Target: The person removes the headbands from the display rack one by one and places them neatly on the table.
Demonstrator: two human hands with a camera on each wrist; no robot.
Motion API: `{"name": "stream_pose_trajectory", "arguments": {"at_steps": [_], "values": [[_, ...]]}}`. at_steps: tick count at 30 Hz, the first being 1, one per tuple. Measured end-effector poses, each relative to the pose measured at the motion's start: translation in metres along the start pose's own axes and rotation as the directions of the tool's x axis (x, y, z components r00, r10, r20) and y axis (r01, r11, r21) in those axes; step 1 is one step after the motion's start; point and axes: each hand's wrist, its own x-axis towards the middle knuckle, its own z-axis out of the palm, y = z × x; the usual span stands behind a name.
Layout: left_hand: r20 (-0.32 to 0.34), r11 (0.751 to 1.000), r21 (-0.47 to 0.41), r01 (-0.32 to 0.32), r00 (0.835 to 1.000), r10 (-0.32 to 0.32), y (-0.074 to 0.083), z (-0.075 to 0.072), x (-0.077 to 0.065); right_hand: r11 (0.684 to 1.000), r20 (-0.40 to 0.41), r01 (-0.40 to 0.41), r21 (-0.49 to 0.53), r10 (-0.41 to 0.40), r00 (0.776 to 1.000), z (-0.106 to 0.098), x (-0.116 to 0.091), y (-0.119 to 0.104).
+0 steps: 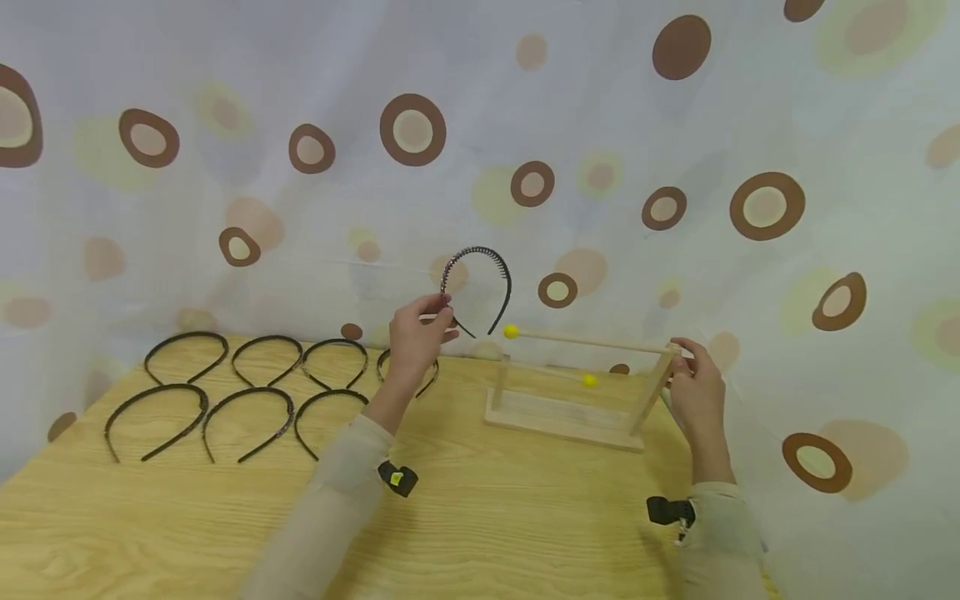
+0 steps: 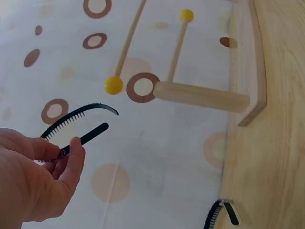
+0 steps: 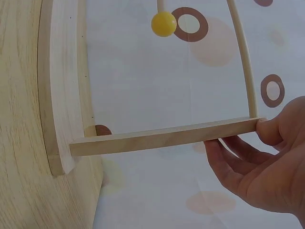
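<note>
My left hand pinches a dark toothed headband by one side, raised above the table with its open ends downward. In the left wrist view, the comb teeth show along the inside of its curve. The headband is just left of the yellow ball capping the upper rod of a wooden display rack. At the rack's right end, my right hand grips the top of the slanted upright, thumb at the rod's end and fingers underneath. Neither rod carries a headband.
Several dark headbands lie in two rows on the left of the wooden table. My left forearm partly covers the nearest ones. A second yellow ball ends the rack's lower rod. Behind the table hangs a spotted cloth.
</note>
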Motion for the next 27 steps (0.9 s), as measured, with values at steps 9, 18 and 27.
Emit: {"name": "stream_pose_trajectory", "arguments": {"at_steps": [9,18,27], "values": [[0.087,0.938,0.341,0.065,0.991,-0.100,-0.026,-0.049,-0.020,0.998,-0.053,-0.047,-0.050,0.044,0.998,-0.004,0.002,0.003],[0.168,0.803,0.587,0.099,0.956,-0.241,-0.038,-0.101,-0.056,0.997,-0.050,-0.061,-0.050,0.058,0.997,0.004,0.009,0.001],[0.148,0.721,0.668,0.186,0.916,-0.374,-0.039,-0.126,-0.069,0.992,-0.061,-0.113,-0.056,0.110,0.992,0.004,0.010,0.005]]}}
